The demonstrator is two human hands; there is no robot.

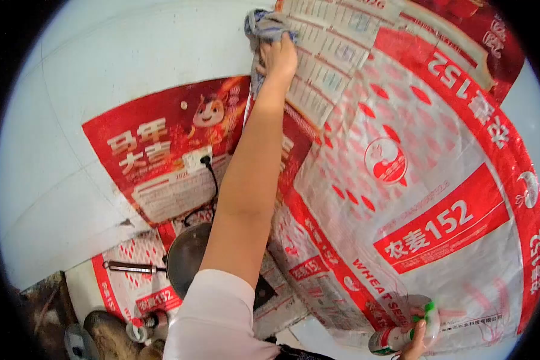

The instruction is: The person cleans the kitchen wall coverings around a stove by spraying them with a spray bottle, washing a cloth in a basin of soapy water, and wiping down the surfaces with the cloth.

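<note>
Up high against the white wall, my left hand is closed on a crumpled grey-blue cloth, beside a printed calendar sheet. The cloth's lower part hangs beside the wrist. At the lower right, my right hand is partly cut off by the frame edge. Its fingers wrap round a spray bottle with a green nozzle and a red, white and green label. Behind the bottle spreads a large red-and-white wheat seed sack sheet.
A red poster is on the wall, with a black plug and cord at its lower part. Below stands a dark pan, its handle pointing left. A red-capped bottle and several containers sit at the lower left.
</note>
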